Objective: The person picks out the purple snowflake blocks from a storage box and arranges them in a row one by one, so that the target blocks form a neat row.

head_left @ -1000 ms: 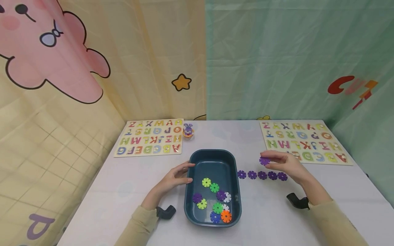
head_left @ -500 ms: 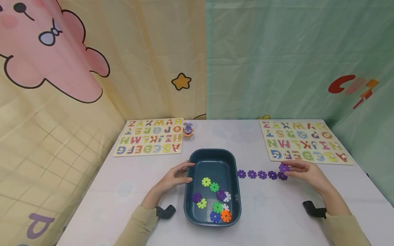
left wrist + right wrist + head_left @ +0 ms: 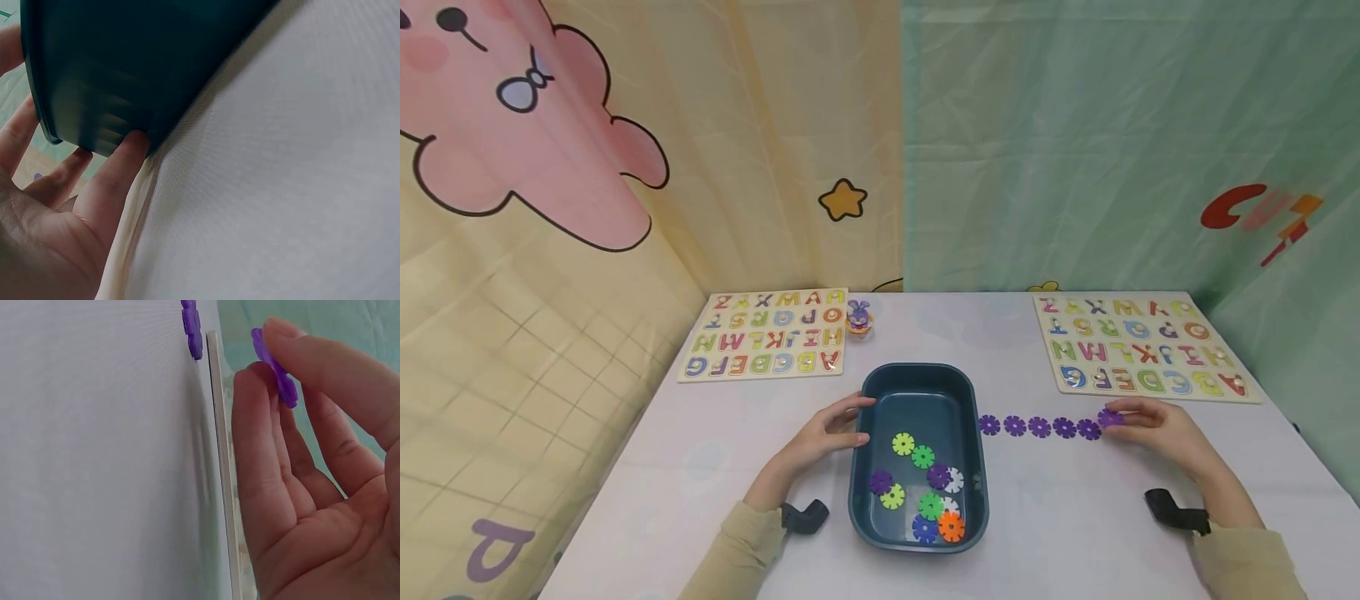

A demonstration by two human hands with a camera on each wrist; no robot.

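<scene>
My left hand (image 3: 826, 432) rests against the left side of a dark teal tray (image 3: 917, 377). In the left wrist view its fingertips (image 3: 134, 142) touch the tray's outer wall and rim, without wrapping round it. Inside the tray lie several notched plastic discs in yellow, green, purple, white, blue and an orange disc (image 3: 951, 527). Between thumb and fingers my right hand (image 3: 1161, 429) pinches a purple notched disc (image 3: 275, 369), held just above the table. This disc is at the right end of a row of purple discs (image 3: 1040, 427) lying flat, which starts beside the tray.
Two alphabet puzzle boards stand at the back, a left board (image 3: 763, 337) and a right board (image 3: 1150, 346) just beyond my right hand. A purple rabbit toy (image 3: 859, 320) sits by the left board. Printed curtains (image 3: 1045, 150) hang behind the white table (image 3: 1052, 517).
My right hand has moved right and lowered with its purple disc, from above the row to the row's right end. The left hand and tray have stayed in place.
</scene>
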